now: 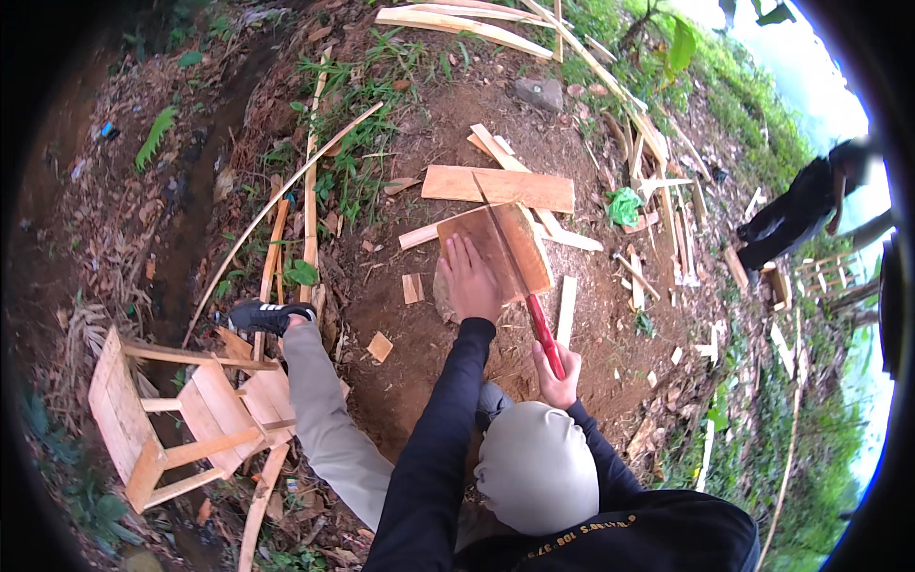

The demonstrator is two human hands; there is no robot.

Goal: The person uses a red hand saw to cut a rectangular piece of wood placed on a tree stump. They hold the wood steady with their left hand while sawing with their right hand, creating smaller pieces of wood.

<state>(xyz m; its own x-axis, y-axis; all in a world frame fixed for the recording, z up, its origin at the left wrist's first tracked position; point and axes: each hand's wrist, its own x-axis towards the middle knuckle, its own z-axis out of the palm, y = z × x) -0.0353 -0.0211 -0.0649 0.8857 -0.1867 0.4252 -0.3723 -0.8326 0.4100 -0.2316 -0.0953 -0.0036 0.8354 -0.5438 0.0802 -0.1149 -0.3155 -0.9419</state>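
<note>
Lying beneath left fingers (463,263): board (486,238)

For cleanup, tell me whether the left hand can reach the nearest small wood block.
Probably yes: nothing covers the small wood block, close to the left hand, though that hand rests on the board.

The right hand (560,377) hides the rear of the red saw handle (541,326), the black-clad person (801,205) has a blurred head, and the top edge cuts off a narrow pale wooden slat (559,40).
</note>
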